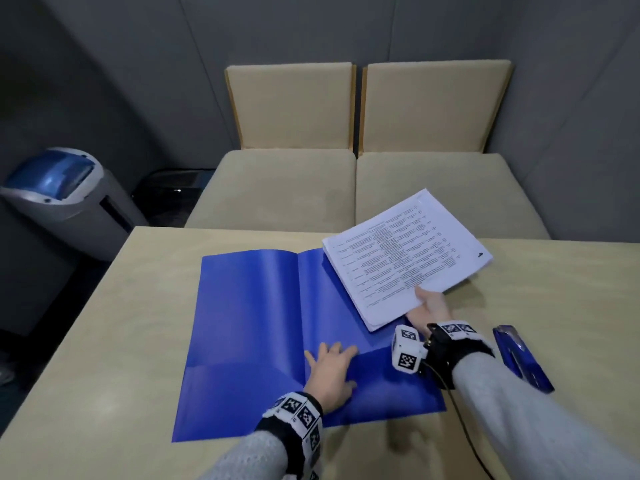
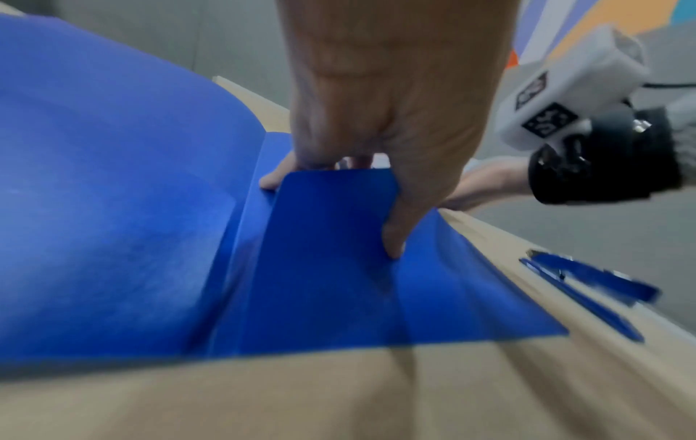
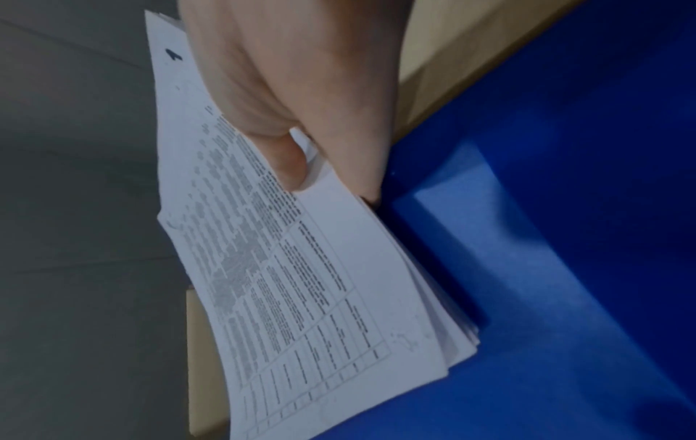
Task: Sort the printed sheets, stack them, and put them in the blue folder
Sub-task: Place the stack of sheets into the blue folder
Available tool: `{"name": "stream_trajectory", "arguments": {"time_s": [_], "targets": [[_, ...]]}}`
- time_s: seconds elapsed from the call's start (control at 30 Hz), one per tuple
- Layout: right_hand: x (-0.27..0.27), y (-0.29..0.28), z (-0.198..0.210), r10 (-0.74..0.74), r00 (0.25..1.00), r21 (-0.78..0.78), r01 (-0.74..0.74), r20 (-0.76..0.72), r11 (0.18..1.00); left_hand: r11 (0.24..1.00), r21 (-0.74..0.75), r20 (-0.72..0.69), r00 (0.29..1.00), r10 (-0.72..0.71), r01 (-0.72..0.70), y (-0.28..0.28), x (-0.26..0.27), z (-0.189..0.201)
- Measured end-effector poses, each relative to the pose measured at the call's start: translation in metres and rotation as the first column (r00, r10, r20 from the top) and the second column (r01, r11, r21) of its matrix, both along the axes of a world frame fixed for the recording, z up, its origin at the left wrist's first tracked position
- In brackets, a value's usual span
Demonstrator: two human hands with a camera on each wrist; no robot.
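The blue folder (image 1: 249, 323) (image 2: 113, 208) (image 3: 565, 208) lies spread wide on the wooden table (image 1: 156, 271). My left hand (image 1: 329, 365) (image 2: 376, 104) rests on its right half, fingers spread and fairly straight at the edge of the inner pocket (image 1: 381, 375). The pocket flap (image 2: 331, 238) stands up under my palm and hides the fingertips in the left wrist view. My right hand (image 1: 431, 306) (image 3: 301, 104) grips a stack of printed sheets (image 1: 398, 258) (image 3: 301, 282), thumb on top and fingers beneath. The stack hangs tilted over the folder's far right corner.
A blue stapler-like object (image 1: 523, 358) (image 2: 587, 285) lies on the table right of my right wrist. Two beige cushioned seats (image 1: 346, 188) stand behind the table. A grey and blue bin (image 1: 65, 192) and a black basket (image 1: 169, 188) are on the floor at the left.
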State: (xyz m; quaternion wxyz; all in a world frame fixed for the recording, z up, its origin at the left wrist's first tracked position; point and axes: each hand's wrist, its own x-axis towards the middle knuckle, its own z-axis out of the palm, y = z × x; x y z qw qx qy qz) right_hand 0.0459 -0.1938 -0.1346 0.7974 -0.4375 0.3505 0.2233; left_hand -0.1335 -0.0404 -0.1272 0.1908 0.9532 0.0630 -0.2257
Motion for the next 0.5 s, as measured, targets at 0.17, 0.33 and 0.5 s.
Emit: {"name": "stream_trajectory", "arguments": {"time_s": [0.17,0.33,0.5], "targets": [[-0.006,0.023,-0.003,0.129,0.985,0.037,-0.134,0.114,0.990,0.977,0.129,0.410,0.888,-0.208,0.169,0.003,-0.010,-0.006],[-0.020,0.018,-0.001,0.331,0.921,-0.011,-0.336,0.204,0.942,0.941,0.094,0.484,0.811,-0.328,0.324,0.006,0.000,-0.014],[-0.024,0.019,-0.006,0.449,0.868,-0.110,-0.436,0.213,0.893,0.946,-0.226,0.313,0.937,-0.154,0.231,0.004,0.013,-0.009]]}}
